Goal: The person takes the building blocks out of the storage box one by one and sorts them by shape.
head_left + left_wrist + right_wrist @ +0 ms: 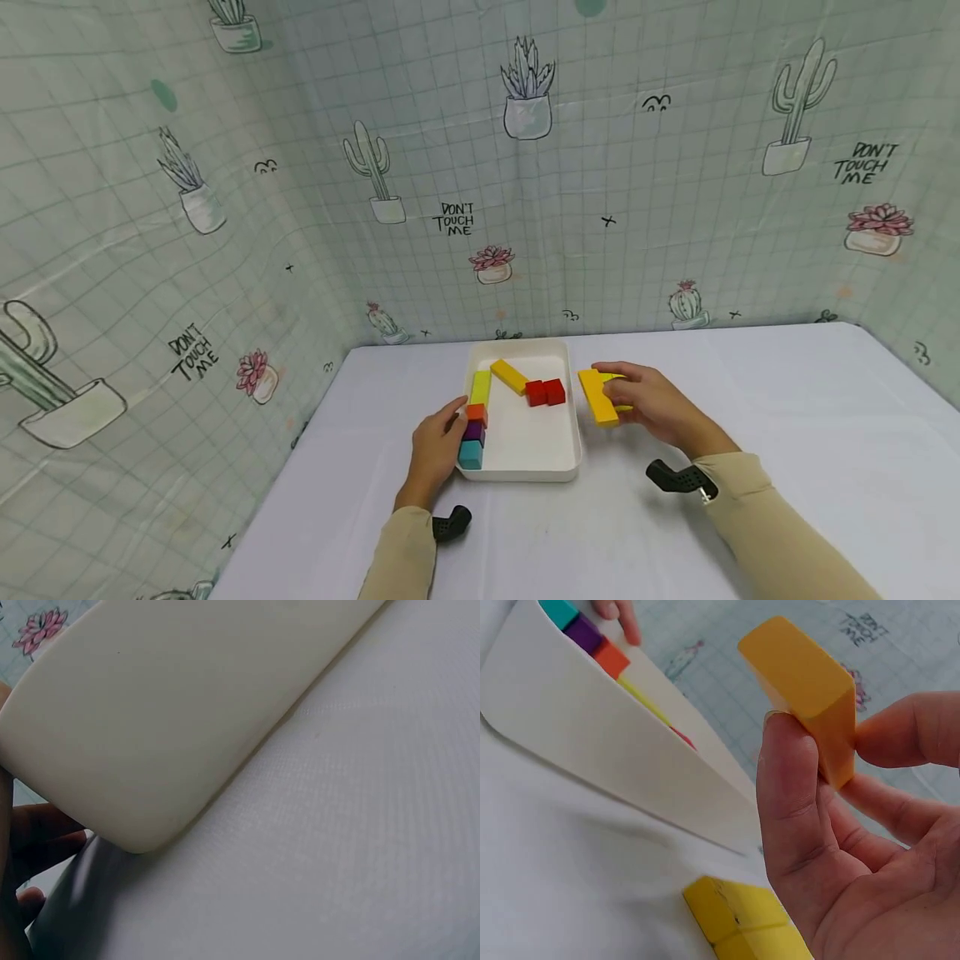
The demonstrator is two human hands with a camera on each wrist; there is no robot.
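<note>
My right hand pinches a long orange-yellow block between thumb and fingertips, just right of the white tray. Beneath that hand, in the right wrist view, lie yellow blocks on the table, side by side. My left hand rests against the tray's left side, fingertips right at the rim. Along that wall inside the tray run a yellow-green block, an orange block, a purple block and a teal block. Farther in sit another yellow block and red blocks.
A white cloth covers the table. Behind and to the left hangs a pale checked curtain with cactus drawings. Black wrist mounts stick out under both sleeves.
</note>
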